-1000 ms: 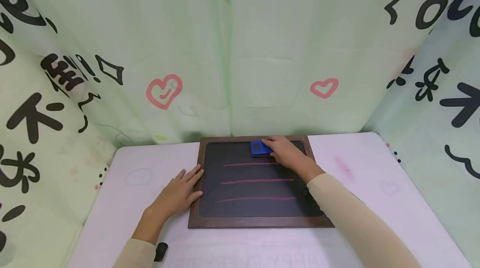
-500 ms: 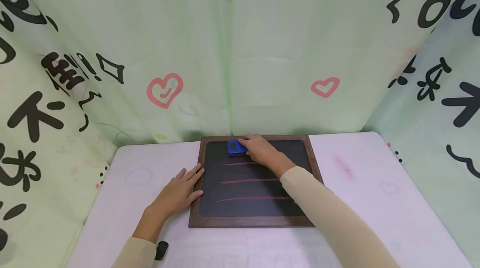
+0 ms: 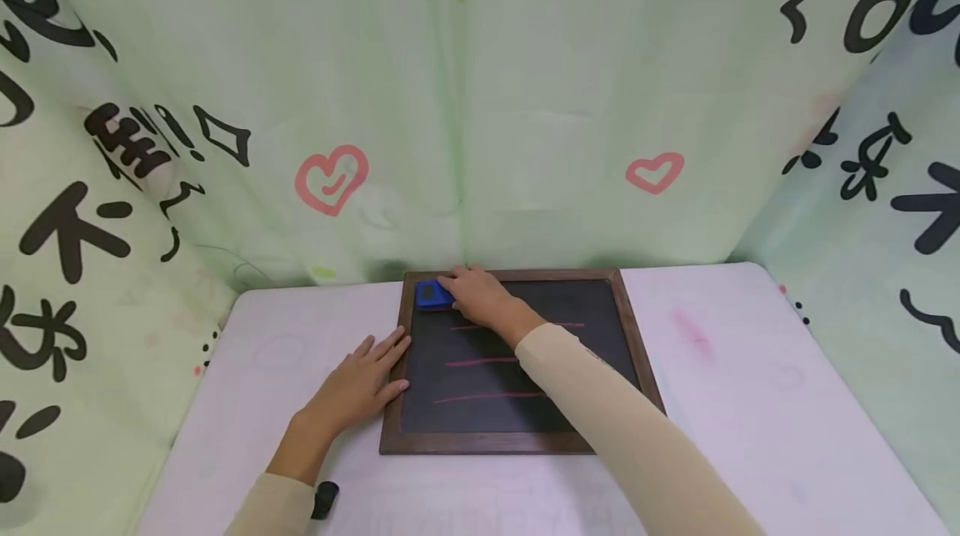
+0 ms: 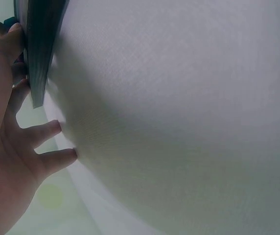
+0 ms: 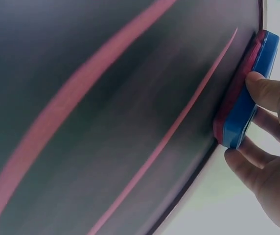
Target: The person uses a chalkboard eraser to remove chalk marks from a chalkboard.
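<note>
A blackboard point(image 3: 480, 423) in a brown wooden frame lies on the table, with three pink lines across it. My right hand point(image 3: 483, 296) grips a blue eraser point(image 3: 432, 294) at the board's upper left corner, above the top line. In the right wrist view the thumb and fingers of my right hand point(image 5: 272, 127) pinch the blue eraser point(image 5: 243, 115), its pink-stained pad against the board. My left hand point(image 3: 356, 386) rests with spread fingers on the board's left edge. The left wrist view shows my left hand point(image 4: 20, 142) beside the frame point(image 4: 39, 54).
The table point(image 3: 750, 369) is white, with faint pink marks at the right. A small black object point(image 3: 325, 500) sits by the left wrist. Pale green curtains point(image 3: 540, 102) with black writing and pink hearts stand behind and at both sides.
My right hand has slid the eraser leftward along the top of the board, from right of the middle to the upper left corner. My left hand has stayed on the frame.
</note>
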Demonstrator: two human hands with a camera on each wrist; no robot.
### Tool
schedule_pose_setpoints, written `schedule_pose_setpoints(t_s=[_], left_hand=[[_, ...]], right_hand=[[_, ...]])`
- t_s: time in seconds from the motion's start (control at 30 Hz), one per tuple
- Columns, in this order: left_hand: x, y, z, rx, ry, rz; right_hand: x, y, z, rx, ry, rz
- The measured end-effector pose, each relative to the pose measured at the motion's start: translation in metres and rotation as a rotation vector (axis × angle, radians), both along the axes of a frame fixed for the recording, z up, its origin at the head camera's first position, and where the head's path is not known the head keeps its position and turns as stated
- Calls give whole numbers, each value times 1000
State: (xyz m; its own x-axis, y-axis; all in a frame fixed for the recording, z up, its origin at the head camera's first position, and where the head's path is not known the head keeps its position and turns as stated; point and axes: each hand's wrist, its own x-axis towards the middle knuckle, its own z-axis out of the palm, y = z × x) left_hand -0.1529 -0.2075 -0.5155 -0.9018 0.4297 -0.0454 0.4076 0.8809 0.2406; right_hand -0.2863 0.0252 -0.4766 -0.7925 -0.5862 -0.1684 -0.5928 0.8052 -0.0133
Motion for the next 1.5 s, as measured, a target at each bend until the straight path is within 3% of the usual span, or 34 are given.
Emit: schedule_pose_setpoints(t_s=[0.97,1.5], left_hand=[[0,0,-2,-8,6,-8],[0,-2,-1,2,-8,-4]], right_hand=[[5,-7,7,27,-69,10],[1,27,7,-58,-165,-48]])
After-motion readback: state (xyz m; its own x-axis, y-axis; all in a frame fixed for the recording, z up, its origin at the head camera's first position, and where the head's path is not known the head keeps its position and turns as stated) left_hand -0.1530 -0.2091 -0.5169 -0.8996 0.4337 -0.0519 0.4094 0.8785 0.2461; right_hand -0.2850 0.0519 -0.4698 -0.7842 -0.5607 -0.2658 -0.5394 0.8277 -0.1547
